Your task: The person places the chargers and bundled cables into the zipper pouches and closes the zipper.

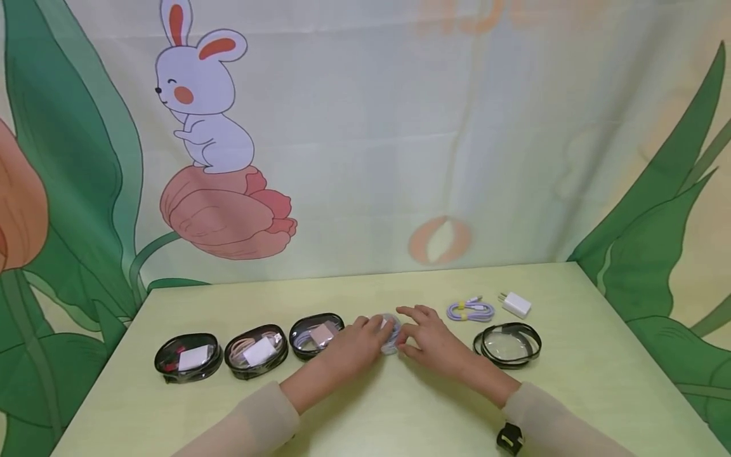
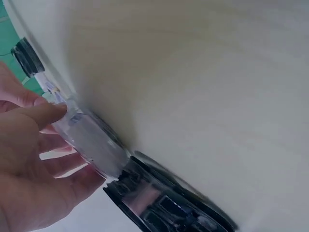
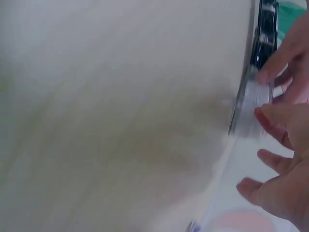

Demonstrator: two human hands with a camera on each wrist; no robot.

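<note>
Both hands meet around a small see-through case (image 1: 390,334) in the middle of the table; cable coils and something pale show through it. My left hand (image 1: 355,346) grips its left part, with the thumb (image 2: 50,112) on the near side and fingers behind. At the right end, my right hand (image 1: 436,346) pinches it between thumb (image 3: 266,113) and forefinger, the other fingers spread away. In the left wrist view, a black-rimmed clear pouch (image 2: 166,203) stands right beside the case. The hands cover part of the case.
Three black-rimmed pouches, a left one (image 1: 189,357), a middle one (image 1: 256,350) and a right one (image 1: 316,334), line up left of the hands. To the right lie a lilac cable (image 1: 470,310), a white plug charger (image 1: 516,305) and another black-rimmed round pouch (image 1: 507,344). A printed curtain (image 1: 354,139) hangs behind the table.
</note>
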